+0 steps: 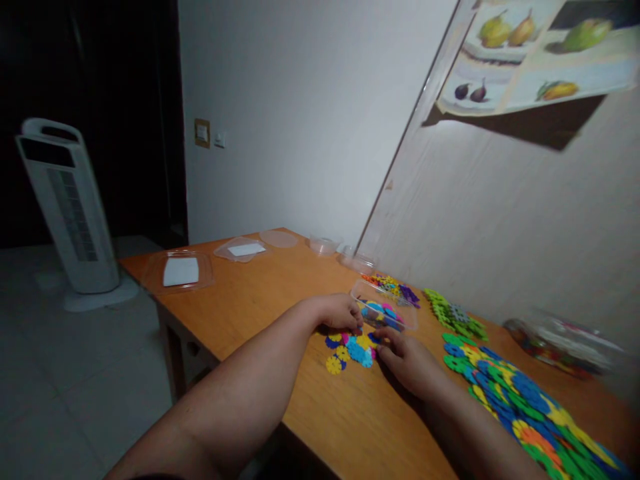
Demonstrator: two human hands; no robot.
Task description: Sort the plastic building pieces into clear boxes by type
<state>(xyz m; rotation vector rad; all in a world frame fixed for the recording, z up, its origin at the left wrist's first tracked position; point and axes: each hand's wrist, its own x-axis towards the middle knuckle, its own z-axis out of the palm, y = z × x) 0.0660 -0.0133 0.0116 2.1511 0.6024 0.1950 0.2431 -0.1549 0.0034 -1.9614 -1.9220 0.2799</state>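
So the flower-edged discs (357, 350) are sitting in a loose pile just below center frame, beside a clear tub (409, 320) that's holding more. Left hand (341, 313) is resting at the pile's upper left, fingers curled; can't tell if they're pinching one. Right hand (407, 360) is bordering its right side, thumb parted from index, grip unclear too. IMO light fingertip pressure is working best here, so flat pieces aren't skating across the table (250, 287).

tower fan (70, 213) on floor (55, 373) | switch (202, 133) on wall (280, 133) | fruit pictures (537, 60) upper right
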